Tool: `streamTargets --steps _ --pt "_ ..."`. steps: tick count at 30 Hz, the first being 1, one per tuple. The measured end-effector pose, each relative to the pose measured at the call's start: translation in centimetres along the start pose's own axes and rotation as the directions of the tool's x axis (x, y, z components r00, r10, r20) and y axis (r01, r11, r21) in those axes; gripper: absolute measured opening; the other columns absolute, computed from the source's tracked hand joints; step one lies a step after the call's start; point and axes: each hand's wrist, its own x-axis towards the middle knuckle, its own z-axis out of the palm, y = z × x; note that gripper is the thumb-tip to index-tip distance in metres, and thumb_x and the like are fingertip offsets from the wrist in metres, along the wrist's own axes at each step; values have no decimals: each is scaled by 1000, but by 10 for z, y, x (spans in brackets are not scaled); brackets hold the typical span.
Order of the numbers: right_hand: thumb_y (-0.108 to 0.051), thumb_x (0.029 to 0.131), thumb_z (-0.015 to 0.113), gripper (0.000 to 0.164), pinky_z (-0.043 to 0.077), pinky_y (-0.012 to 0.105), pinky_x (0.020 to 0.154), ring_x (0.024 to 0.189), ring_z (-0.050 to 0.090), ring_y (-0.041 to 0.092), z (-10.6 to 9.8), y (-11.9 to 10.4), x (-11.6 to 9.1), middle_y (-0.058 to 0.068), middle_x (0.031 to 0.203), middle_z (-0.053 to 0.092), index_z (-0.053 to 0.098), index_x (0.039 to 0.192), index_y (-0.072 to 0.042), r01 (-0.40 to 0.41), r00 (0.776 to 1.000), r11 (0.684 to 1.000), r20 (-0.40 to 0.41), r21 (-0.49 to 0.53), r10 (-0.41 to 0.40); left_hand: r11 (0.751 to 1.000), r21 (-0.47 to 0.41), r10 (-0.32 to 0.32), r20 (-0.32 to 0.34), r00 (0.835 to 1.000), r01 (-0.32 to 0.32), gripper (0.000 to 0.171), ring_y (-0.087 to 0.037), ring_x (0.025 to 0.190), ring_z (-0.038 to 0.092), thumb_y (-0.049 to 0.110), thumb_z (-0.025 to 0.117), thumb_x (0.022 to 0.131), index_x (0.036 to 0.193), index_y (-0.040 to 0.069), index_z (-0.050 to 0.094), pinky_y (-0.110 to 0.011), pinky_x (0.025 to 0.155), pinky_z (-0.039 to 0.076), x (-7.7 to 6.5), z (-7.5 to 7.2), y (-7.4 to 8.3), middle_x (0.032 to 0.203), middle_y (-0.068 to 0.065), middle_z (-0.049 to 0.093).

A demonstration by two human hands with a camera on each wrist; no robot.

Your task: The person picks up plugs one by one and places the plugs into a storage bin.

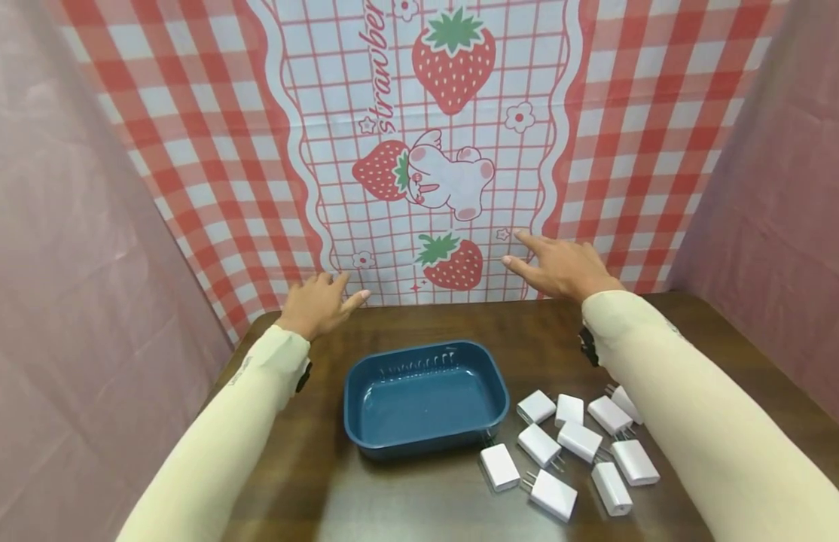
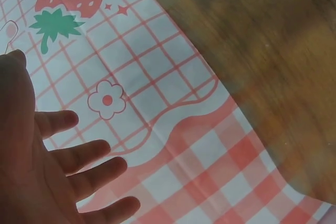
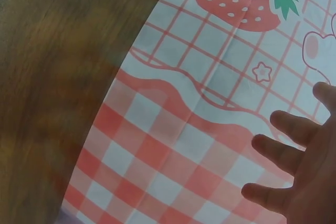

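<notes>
My left hand (image 1: 315,305) is held out over the back left of the table, fingers spread and holding nothing. In the left wrist view the same hand (image 2: 79,166) shows its fingers apart in front of the printed cloth. My right hand (image 1: 562,265) reaches forward at the back right, also bare, with its fingers (image 3: 278,148) spread in the right wrist view. Between and below the hands stands a dark blue rectangular tray (image 1: 426,406) with nothing in it. Right of the tray lie several white plug-in chargers (image 1: 553,494), loosely scattered, some with metal prongs showing.
A brown wooden table (image 1: 304,482) bears the tray and chargers. Behind it hangs a red-and-white checked cloth (image 1: 636,150) with strawberry prints. Pink curtains (image 1: 87,263) close off both sides. The right forearm passes over the rightmost chargers.
</notes>
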Motion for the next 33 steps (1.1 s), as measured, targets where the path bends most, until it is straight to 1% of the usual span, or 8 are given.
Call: streamTargets --steps 4,7,12,15,17,22,28,33 --pt "-71 87 32 79 45 63 83 114 49 42 5 0 -1 17 143 41 24 150 -25 5 1000 1000 -8 -20 -5 999 -39 -4 -8 1000 4 74 -39 113 49 64 32 93 140 8 42 -58 85 45 -4 4 -1 130 -23 52" --pt "-70 88 33 77 52 53 69 103 56 40 7 0 -2 20 135 50 29 149 -22 9 1000 999 -11 -37 -10 999 -50 -6 -10 1000 6 74 -37 109 53 64 31 93 138 7 45 -55 77 50 -7 6 -1 129 -22 53" --pt "-68 88 35 76 48 39 51 74 60 30 11 0 -3 18 105 68 35 146 -19 4 1000 999 0 -46 -4 1000 -26 3 -23 1000 -4 71 -33 93 60 64 30 93 128 7 55 -50 66 53 -9 11 -1 121 -20 60" --pt "-67 88 37 75 49 38 52 72 60 27 14 0 -4 15 101 69 40 144 -18 4 1000 1000 -11 -27 -4 1000 -13 15 -40 999 -16 69 -28 79 61 63 31 94 122 7 60 -47 60 53 -11 14 -1 110 -17 66" --pt "-64 88 42 71 52 41 57 77 62 27 16 -1 -5 14 104 69 46 139 -15 10 999 1000 -36 -5 -11 999 -23 25 -57 998 -26 65 -24 68 59 61 33 94 112 8 64 -44 55 51 -12 15 -1 93 -14 68" --pt "-55 88 50 56 54 46 62 78 62 26 20 -2 -10 11 100 70 62 121 -11 36 995 999 -97 34 -32 996 -75 43 -110 993 -51 55 -20 53 51 58 37 94 86 11 64 -37 45 44 -14 21 -2 61 -4 56" --pt "-51 88 53 48 52 46 60 73 61 25 25 -2 -18 11 95 70 66 112 -11 63 992 996 -113 55 -57 990 -131 41 -155 987 -61 52 -18 52 50 59 38 94 77 16 61 -36 44 43 -20 29 0 57 -1 53" --pt "-49 87 55 41 52 40 54 64 58 20 32 -4 -26 6 87 70 67 104 -14 76 990 995 -126 58 -68 983 -176 17 -181 983 -49 46 -17 53 51 54 40 95 83 18 65 -41 46 45 -30 39 2 63 0 58"
